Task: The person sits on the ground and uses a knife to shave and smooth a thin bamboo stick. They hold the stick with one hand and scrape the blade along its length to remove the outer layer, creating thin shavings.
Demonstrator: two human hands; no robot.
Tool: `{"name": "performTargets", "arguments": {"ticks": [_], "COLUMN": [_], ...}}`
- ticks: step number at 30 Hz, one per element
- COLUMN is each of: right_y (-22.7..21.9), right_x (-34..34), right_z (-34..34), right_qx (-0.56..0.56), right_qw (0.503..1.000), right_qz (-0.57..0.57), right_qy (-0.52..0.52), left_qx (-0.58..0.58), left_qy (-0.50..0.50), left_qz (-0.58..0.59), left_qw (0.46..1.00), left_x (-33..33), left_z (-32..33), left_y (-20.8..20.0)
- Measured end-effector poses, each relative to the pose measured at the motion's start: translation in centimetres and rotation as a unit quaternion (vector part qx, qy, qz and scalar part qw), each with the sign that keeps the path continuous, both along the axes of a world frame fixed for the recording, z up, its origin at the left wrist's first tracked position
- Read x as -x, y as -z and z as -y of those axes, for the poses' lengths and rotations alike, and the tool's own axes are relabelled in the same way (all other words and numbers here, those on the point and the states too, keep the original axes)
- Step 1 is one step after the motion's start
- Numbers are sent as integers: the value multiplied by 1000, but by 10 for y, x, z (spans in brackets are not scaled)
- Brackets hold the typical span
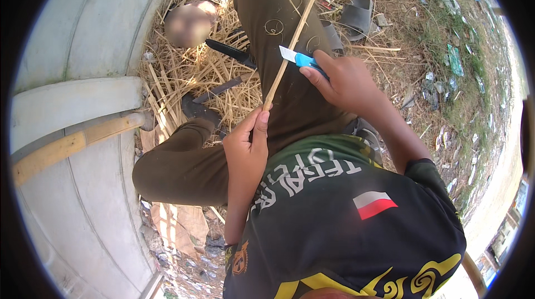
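Observation:
My left hand (249, 134) pinches the near end of a thin bamboo strip (302, 22), which slants away over my raised thigh toward the top edge. In my right hand (340, 79) is a blue utility knife (307, 61), gripped by its handle. Its broad pale blade (287, 54) lies against the strip, partway along it. Thin curled shavings (273, 27) cling to the brown trouser leg beyond the blade.
A black blade-like tool (229, 52) lies on the scattered bamboo splints (167, 84) left of my leg. A grey sandal (356, 16) sits beyond my right hand. On the left stands a pale panel wall (72, 187) with a bamboo pole (83, 142) along it. Litter dots the grass at right.

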State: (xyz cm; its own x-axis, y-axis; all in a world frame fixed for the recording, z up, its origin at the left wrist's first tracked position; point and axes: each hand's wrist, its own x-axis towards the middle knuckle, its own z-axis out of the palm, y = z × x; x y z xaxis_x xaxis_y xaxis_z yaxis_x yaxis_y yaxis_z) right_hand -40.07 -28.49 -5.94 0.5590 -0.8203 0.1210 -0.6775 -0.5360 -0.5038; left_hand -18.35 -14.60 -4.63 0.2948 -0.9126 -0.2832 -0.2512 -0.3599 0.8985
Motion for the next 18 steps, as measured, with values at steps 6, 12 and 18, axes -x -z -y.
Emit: {"name": "performTargets", "arguments": {"ticks": [6,12,18], "right_y": [4,3,7], "right_x": [1,-4,-7], "right_z": [-4,-9,-6], "right_qx": [11,24,20], "right_qw": [999,998,997], "right_qz": [-20,-30,-30], "right_qy": [33,45,69], "left_qx": [15,15,-63], "left_qy": [15,3,-34], "left_qz": [11,-3,-90], "left_qw": [1000,1000,993], "left_x": [5,4,2], "left_z": [10,-3,-15], "left_y": [7,3,-14]}}
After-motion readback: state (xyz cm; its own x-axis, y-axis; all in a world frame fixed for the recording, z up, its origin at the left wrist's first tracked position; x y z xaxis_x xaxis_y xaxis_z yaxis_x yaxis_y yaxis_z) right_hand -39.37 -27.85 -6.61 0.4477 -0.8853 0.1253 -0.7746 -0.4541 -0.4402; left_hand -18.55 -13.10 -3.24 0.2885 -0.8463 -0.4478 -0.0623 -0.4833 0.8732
